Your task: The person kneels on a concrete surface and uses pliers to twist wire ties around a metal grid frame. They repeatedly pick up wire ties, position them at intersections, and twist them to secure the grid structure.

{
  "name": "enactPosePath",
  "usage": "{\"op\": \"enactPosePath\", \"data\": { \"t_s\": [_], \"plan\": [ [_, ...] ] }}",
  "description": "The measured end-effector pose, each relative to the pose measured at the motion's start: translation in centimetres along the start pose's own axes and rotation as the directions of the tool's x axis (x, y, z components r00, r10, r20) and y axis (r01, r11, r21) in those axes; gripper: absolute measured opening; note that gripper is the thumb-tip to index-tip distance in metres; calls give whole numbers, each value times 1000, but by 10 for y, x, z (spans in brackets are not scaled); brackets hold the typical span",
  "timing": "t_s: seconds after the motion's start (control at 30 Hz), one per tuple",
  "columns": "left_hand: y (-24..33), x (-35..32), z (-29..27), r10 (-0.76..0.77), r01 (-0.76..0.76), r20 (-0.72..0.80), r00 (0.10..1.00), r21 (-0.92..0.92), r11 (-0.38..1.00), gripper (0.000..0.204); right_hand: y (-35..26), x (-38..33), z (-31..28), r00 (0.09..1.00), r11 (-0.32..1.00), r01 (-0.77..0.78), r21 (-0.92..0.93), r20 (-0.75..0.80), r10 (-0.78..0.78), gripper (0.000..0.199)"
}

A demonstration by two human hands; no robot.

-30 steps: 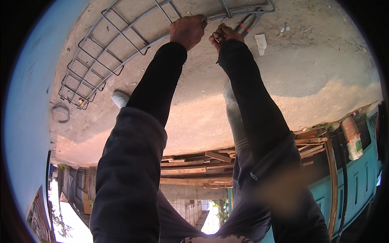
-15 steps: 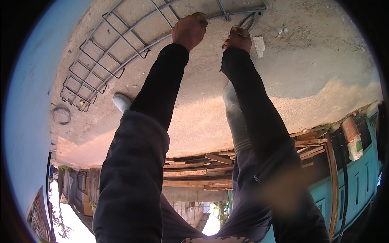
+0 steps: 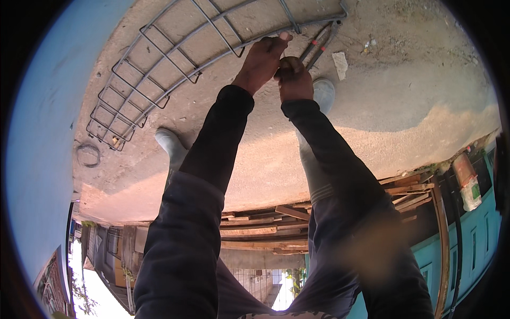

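A curved grey steel rebar cage (image 3: pixel 186 45) lies on the ground, its long bars crossed by bent stirrups. My left hand (image 3: pixel 261 63) is closed beside the cage's near bar, thumb and fingers pinched together. Just right of and below it, my right hand (image 3: pixel 295 78) is also closed, its fingers curled. What looks like a thin wire (image 3: pixel 283 53) runs between the two hands; most of it is hidden by the fingers. A pair of pincers (image 3: pixel 321 45) with red-marked handles lies just beyond my right hand, its head near the end of the cage.
A coil of thin wire (image 3: pixel 88 155) lies at the left. My grey rubber boots (image 3: pixel 169 142) stand on the concrete ground (image 3: pixel 265 159). A flat pale chip (image 3: pixel 340 65) is right of the pincers. Stacked timber (image 3: pixel 255 229) lies toward the bottom, and a blue wall (image 3: pixel 48 133) borders the left.
Both hands have moved nearer each other. My right hand has come back and left, away from the pincers, whose handles now show. The view has shifted slightly.
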State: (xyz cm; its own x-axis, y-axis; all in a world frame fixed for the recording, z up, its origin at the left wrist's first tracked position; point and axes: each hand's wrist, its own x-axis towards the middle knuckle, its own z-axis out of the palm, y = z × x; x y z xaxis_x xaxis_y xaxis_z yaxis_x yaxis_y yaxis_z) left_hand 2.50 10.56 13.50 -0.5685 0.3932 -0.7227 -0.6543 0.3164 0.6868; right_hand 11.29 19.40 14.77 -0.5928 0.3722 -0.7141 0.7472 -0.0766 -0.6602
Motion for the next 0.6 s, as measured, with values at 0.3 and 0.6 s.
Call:
{"op": "enactPosePath", "data": {
  "t_s": [0.3,0.6],
  "plan": [
    [-36,64,5,418,-166,-130,899,782,601,27,22,51,-55,948,927,-215,308,-162,273,18],
    [-40,68,-7,492,-309,-32,870,744,593,23,-6,122,-48,940,929,-205,308,-201,274,19]
  ]
}}
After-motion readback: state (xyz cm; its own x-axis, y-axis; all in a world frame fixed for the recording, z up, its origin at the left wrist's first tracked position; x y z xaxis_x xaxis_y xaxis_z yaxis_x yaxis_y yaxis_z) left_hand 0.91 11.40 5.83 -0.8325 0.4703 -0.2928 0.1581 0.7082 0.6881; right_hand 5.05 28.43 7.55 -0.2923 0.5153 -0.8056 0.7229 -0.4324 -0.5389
